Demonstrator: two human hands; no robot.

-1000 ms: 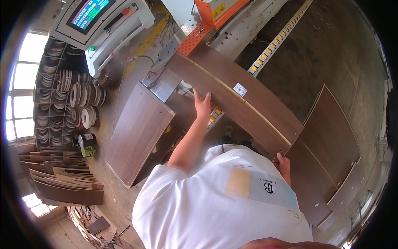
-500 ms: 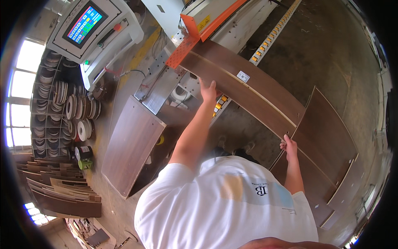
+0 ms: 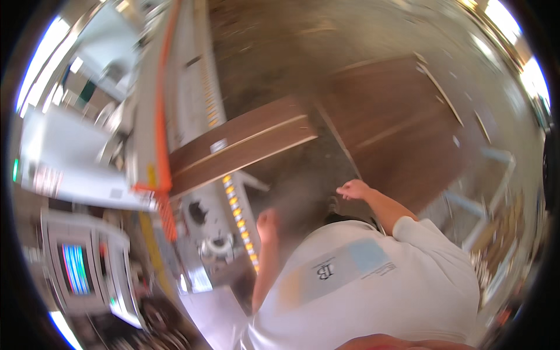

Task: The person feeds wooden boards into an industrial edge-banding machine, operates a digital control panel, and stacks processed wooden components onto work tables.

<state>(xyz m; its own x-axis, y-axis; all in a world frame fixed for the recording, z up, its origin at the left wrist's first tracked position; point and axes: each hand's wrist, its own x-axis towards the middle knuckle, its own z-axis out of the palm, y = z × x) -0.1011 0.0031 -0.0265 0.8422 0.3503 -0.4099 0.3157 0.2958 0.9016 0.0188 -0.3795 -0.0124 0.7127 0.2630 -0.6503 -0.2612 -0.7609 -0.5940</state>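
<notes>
Two long brown wood-grain panels, a nearer one (image 3: 256, 153) and a farther one (image 3: 256, 121), lie side by side with one end under the orange guard (image 3: 165, 210) of a machine. The farther one carries a small white label (image 3: 218, 145). My left hand (image 3: 267, 226) is raised beside the roller track, apart from the panels; motion blur smears its fingers. To the right, my right hand (image 3: 352, 189) has its fingers curled together with nothing visible in them. It is nearest to the edge of a large brown panel stack (image 3: 402, 111) and does not appear to grip it.
A track of yellow rollers (image 3: 236, 213) runs along the machine's near side. At lower left stands a control panel with a lit screen (image 3: 76, 269). A pale board surface (image 3: 216, 318) lies by my left elbow. A light-coloured metal frame (image 3: 469, 204) stands at right.
Both hands have come off the panel they were touching. The view has swung to the right, so the machine and control panel now appear farther left and turned.
</notes>
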